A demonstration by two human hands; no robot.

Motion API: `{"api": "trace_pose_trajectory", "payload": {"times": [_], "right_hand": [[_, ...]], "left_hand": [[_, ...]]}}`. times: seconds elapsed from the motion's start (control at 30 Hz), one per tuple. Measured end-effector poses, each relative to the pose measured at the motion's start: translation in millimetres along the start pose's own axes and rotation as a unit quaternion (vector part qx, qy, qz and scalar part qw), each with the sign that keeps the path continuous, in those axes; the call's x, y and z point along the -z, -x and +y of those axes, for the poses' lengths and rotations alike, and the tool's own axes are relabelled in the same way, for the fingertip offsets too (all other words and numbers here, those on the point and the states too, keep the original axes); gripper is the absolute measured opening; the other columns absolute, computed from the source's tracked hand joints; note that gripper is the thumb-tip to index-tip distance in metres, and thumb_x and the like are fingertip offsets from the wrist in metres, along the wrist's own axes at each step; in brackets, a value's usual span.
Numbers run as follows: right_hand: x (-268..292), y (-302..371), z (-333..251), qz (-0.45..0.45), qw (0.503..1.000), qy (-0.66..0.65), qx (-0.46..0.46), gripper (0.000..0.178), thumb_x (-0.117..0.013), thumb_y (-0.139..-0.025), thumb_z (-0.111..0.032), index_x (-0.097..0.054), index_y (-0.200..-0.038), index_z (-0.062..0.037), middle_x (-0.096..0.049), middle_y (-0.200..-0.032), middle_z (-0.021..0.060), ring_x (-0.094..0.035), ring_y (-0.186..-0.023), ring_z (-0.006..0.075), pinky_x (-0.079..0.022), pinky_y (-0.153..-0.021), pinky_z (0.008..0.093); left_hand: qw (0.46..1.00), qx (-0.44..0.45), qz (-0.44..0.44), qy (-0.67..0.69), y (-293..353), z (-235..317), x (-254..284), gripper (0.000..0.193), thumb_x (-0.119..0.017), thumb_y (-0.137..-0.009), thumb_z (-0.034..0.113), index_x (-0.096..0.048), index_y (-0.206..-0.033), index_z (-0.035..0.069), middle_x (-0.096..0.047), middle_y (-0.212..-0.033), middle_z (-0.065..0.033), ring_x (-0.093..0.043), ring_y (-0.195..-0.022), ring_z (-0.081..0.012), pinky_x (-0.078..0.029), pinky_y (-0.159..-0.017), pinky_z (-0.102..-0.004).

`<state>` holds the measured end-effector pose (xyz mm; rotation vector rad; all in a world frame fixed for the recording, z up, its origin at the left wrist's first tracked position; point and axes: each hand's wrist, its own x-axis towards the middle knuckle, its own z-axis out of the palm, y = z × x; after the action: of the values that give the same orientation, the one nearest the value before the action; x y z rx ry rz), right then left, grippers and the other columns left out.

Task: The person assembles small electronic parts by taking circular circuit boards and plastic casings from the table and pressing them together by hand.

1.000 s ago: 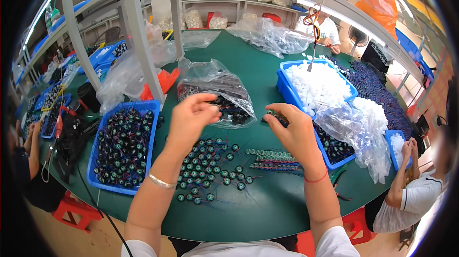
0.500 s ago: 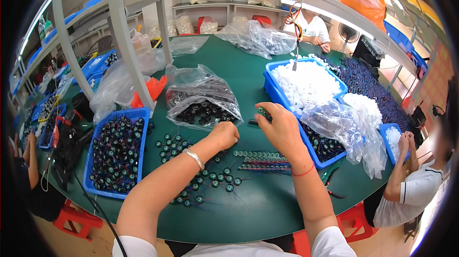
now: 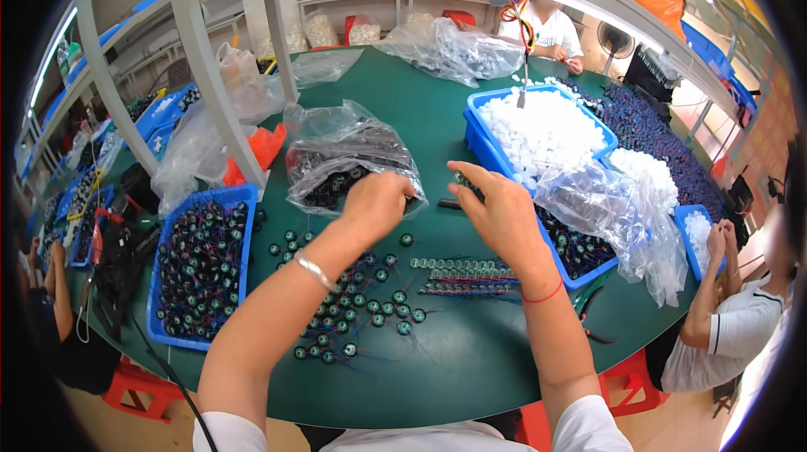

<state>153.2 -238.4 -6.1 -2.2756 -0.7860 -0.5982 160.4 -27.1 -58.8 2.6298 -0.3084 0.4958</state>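
Bin point(image 3: 181, 340) at eight o'clock looks filled, discs point(image 3: 373, 307) at seven lie loose — right hand point(image 3: 502, 217) pinches green piece point(image 3: 459, 178); left hand point(image 3: 376, 207) — grip unclear.

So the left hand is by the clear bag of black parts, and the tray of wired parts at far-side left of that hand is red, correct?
Not quite: the tray of wired parts is blue, as the head view shows. The left hand is by the clear bag.

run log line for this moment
left hand: at clear bag of black parts | right hand: holding green part | round parts: on table
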Motion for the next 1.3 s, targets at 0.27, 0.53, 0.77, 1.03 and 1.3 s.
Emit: {"api": "trace_pose_trajectory", "payload": {"times": [0.27,0.53,0.77,1.03,1.3], "right_hand": [[1,-1,-11,0.005,0.998,-0.032,-0.053,0.030,-0.066,-0.087,-0.017,-0.056,-0.111,-0.0018,-0.063,-0.073,0.0162,-0.063,-0.066,0.0329,-0.048,-0.058,0.0416],[-9,2,-4,-0.002,0.995,-0.102,0.012,0.023,-0.066,-0.086,-0.014,-0.060,-0.105,-0.0030,-0.065,-0.085,0.0181,-0.063,-0.069,0.0328,-0.049,-0.062,0.0410],[-11,3,-5,-0.048,0.996,-0.079,0.000,0.029,-0.069,-0.085,-0.016,-0.065,-0.110,-0.0014,-0.068,-0.089,0.0156,-0.065,-0.074,0.0250,-0.050,-0.067,0.0336],[-36,6,13,-0.064,0.991,-0.115,-0.002,0.027,-0.070,-0.085,-0.017,-0.067,-0.107,-0.0021,-0.070,-0.090,0.0175,-0.069,-0.075,0.0248,-0.053,-0.068,0.0346],[-42,7,10,-0.055,0.990,-0.132,0.011,0.029,-0.067,-0.085,-0.019,-0.066,-0.108,-0.0008,-0.068,-0.089,0.0188,-0.067,-0.081,0.0333,-0.053,-0.073,0.0410]], "left_hand": [[0.990,0.012,-0.120,-0.071,-6,-38,-22,0.022,-0.073,-0.072,0.011,-0.070,-0.093,0.005,-0.070,-0.092,-0.0154,-0.067,-0.088,-0.0323,-0.053,-0.081,-0.0421],[0.980,-0.036,-0.133,-0.141,-7,-36,-34,0.029,-0.070,-0.079,0.015,-0.071,-0.107,0.017,-0.067,-0.093,-0.0134,-0.067,-0.091,-0.0306,-0.054,-0.079,-0.0429],[0.976,-0.030,-0.151,-0.152,2,-29,-15,0.031,-0.067,-0.082,0.026,-0.071,-0.113,0.024,-0.067,-0.092,-0.0112,-0.067,-0.089,-0.0296,-0.054,-0.077,-0.0423],[0.999,-0.050,-0.005,0.001,-8,-46,-7,0.029,-0.065,-0.083,0.026,-0.071,-0.107,0.011,-0.070,-0.084,-0.0143,-0.067,-0.078,-0.0328,-0.052,-0.069,-0.0429],[0.999,0.024,-0.019,-0.023,-4,-30,9,0.028,-0.067,-0.080,0.029,-0.073,-0.095,0.007,-0.070,-0.088,-0.0161,-0.067,-0.084,-0.0346,-0.052,-0.076,-0.0450]]}}
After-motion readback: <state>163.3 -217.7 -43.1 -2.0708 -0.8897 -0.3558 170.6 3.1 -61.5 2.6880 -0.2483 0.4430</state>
